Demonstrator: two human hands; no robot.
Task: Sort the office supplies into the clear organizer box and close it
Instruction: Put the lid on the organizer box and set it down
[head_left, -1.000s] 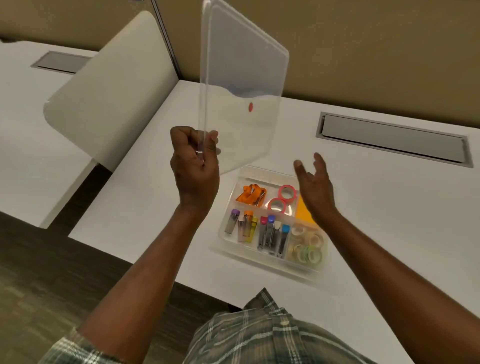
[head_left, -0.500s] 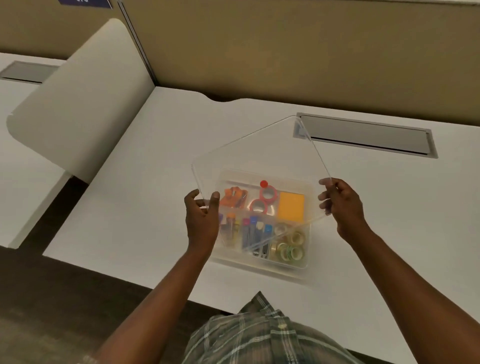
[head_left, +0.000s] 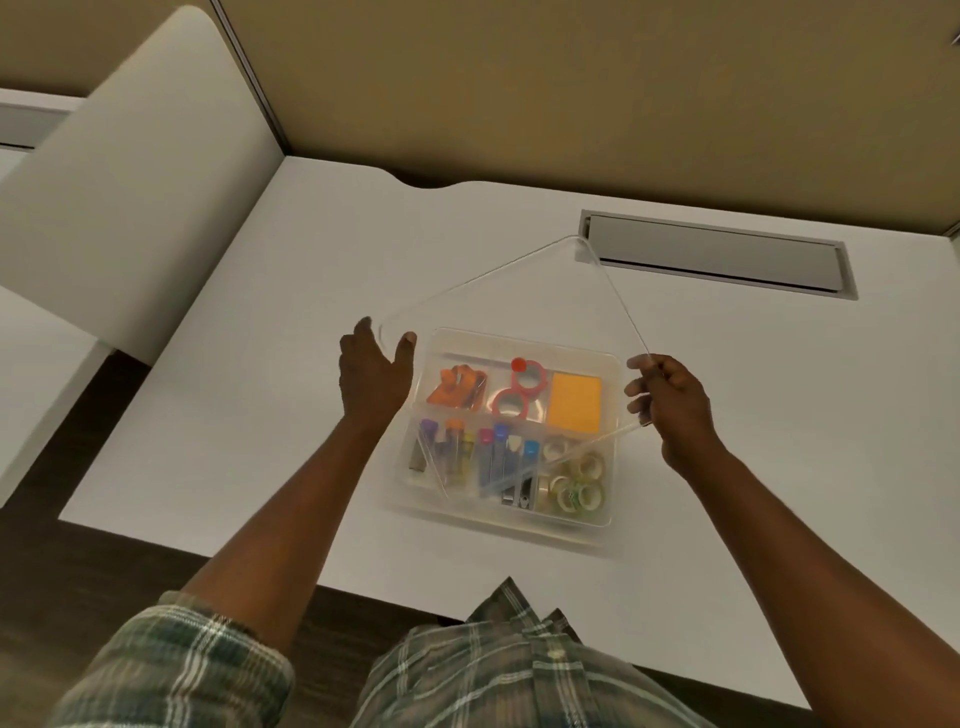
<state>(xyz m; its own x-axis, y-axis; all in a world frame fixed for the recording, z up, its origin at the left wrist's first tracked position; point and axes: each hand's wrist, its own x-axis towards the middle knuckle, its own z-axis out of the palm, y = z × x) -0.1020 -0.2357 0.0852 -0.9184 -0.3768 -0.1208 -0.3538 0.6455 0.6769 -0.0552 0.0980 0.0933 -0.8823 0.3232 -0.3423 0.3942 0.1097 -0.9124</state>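
My left hand (head_left: 371, 379) and right hand (head_left: 670, 405) each pinch 1 corner of the clear lid (head_left: 519, 306), held skewed above the filled organizer box (head_left: 614, 483) on the desk (head_left: 260, 415). Lowered like this, I reckon a corner dips in and jams on the supplies.

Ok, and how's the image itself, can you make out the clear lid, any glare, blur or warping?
Head view: soft, even, warm light, no hard glare; the lid shows mainly by its bright edges and a red dot, held over the box by the left hand and right hand; slight softness overall, more at the plaid sleeve; wide-angle stretch toward the bottom corners.
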